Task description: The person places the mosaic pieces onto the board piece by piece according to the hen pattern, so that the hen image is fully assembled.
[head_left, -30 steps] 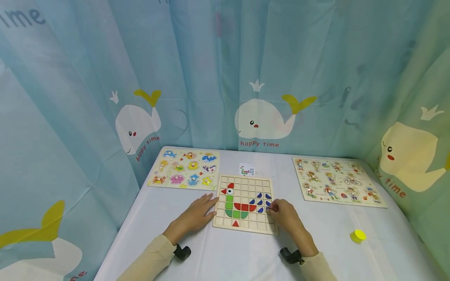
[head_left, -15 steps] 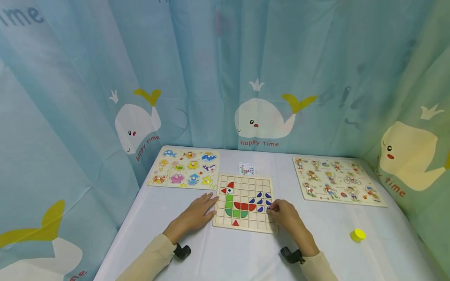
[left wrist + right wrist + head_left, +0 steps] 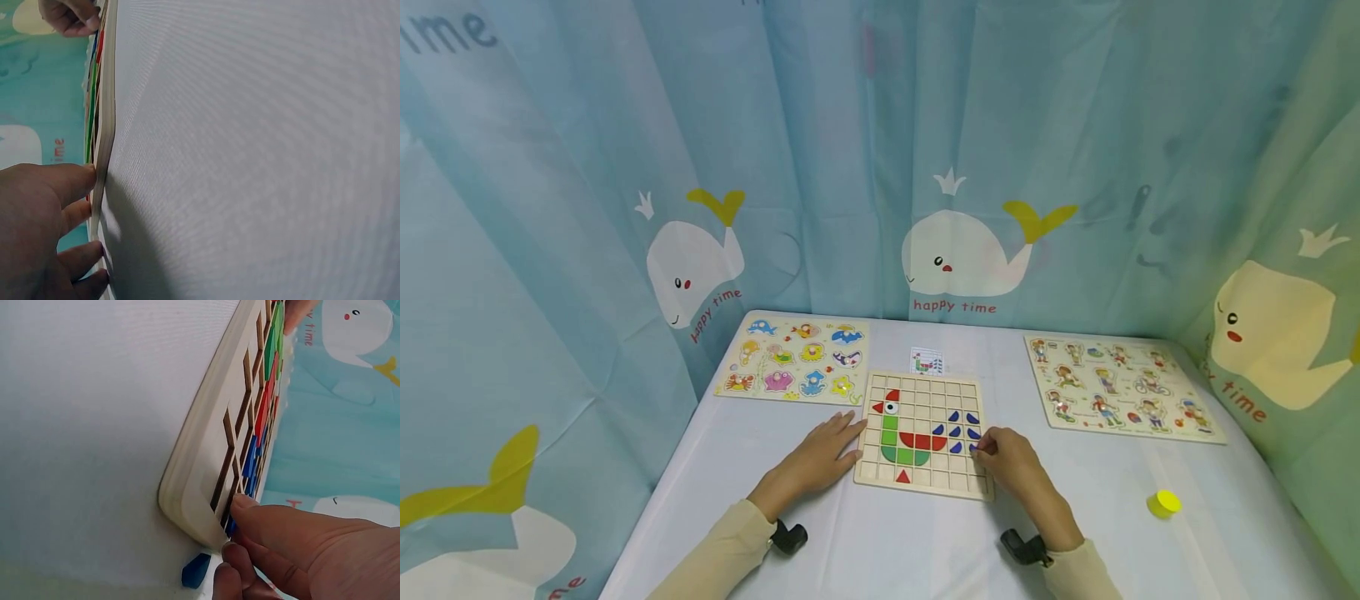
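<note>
A wooden grid board [image 3: 936, 483] lies on the table with red, green and blue pieces forming a bird. My left hand [image 3: 820, 454] rests spread at the board's left edge, fingertips touching its side in the left wrist view. At the right edge, my right hand [image 3: 1011, 458] pinches a blue half-round piece [image 3: 973, 448] at a cell of the lower right grid. In the right wrist view the thumb [image 3: 247, 503] is at the cell, and the fingertips partly hide the piece. Another blue piece [image 3: 195, 570] shows just beyond the board's corner, near the curled fingers; its support is unclear.
A small picture card [image 3: 927, 362] lies behind the board. A sea-animal puzzle [image 3: 790, 360] stands back left, and a puzzle of figures [image 3: 1123, 390] back right. A yellow cylinder [image 3: 1164, 503] sits at the right. A whale-print curtain [image 3: 842, 242] surrounds the table.
My right fingertips have shifted very slightly at the same cell, and a bit more of the blue half-round piece shows. The left hand stays in place.
</note>
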Available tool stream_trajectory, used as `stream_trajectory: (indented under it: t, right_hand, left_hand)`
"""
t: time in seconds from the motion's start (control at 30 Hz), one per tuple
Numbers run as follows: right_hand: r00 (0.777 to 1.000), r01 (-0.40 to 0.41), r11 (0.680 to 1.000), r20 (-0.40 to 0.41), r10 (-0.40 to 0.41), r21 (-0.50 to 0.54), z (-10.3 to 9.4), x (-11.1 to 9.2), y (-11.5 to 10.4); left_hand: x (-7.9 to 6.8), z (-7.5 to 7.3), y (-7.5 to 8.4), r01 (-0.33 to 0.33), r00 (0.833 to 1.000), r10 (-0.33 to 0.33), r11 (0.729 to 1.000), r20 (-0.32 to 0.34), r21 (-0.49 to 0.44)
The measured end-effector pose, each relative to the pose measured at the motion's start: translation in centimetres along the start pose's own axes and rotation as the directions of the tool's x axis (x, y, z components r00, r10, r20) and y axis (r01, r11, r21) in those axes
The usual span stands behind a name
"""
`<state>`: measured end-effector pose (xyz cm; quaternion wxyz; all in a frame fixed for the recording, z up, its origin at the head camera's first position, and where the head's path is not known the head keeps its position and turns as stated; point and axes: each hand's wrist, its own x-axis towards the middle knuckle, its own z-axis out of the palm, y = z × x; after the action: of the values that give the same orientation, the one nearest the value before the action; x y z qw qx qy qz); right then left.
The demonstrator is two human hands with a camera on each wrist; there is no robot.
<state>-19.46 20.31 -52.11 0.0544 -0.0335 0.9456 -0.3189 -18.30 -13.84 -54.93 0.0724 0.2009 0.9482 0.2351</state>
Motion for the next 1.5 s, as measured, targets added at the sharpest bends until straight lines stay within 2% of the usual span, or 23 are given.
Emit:
stream_trajectory:
  t: [0.13, 0.27, 0.4, 0.53, 0.6, 0.8, 0.97, 1.13, 1.37, 1.5]
  right_hand:
    - [1.0, 0.008, 1.0, -0.001, -0.008, -0.021, -0.4, -0.2, 0.2]
    - [1.0, -0.019, 0.999, 0.017, 0.019, -0.027, -1.2, -0.4, 0.8]
    - [0.996, -0.035, 0.999, 0.078, 0.037, -0.034, -2.2, -0.7, 1.5]
    - [0.988, -0.012, 0.999, 0.154, 0.018, -0.044, -2.7, -1.0, 2.2]
    - [0.986, 0.004, 0.999, 0.167, 0.004, -0.044, -2.7, -1.2, 2.5]
    - [0.993, 0.041, 0.998, 0.116, -0.035, -0.048, -2.4, -1.1, 3.0]
    - [0.993, 0.052, 0.996, 0.106, -0.044, -0.074, -2.0, -0.9, 3.1]
    - [0.996, 0.075, 0.992, 0.054, -0.07, -0.104, -2.0, -1.0, 3.3]
    - [1.0, 0.006, 0.996, 0.008, -0.005, -0.089, -2.4, -0.8, 3.8]
    - [1.0, -0.008, 0.996, 0.016, 0.01, -0.09, -2.2, -0.6, 3.6]
  left_hand:
    - [0.0, 0.0, 0.0, 0.011, 1.0, -0.011, 1.0, 0.005, 0.004]
    - [0.1, 0.1, -0.1, 0.015, 1.0, -0.015, 1.0, 0.008, 0.003]
    - [0.1, 0.1, -0.1, 0.014, 1.0, -0.014, 1.0, 0.01, 0.005]
    - [0.1, 0.3, -0.2, 0.017, 1.0, -0.017, 1.0, 0.01, 0.002]
    - [0.1, 0.3, -0.2, 0.019, 1.0, -0.019, 1.0, 0.012, 0.004]
    - [0.2, 0.4, -0.2, 0.02, 1.0, -0.02, 1.0, 0.008, 0.01]
    - [0.2, 0.4, -0.3, 0.018, 1.0, -0.018, 1.0, 0.01, 0.008]
    - [0.3, 0.4, -0.2, 0.019, 1.0, -0.019, 1.0, 0.009, 0.008]
    - [0.2, 0.3, -0.1, 0.026, 1.0, -0.026, 1.0, 0.012, 0.003]
    - [0.1, 0.2, 0.0, 0.031, 0.999, -0.031, 1.0, 0.013, 0.004]
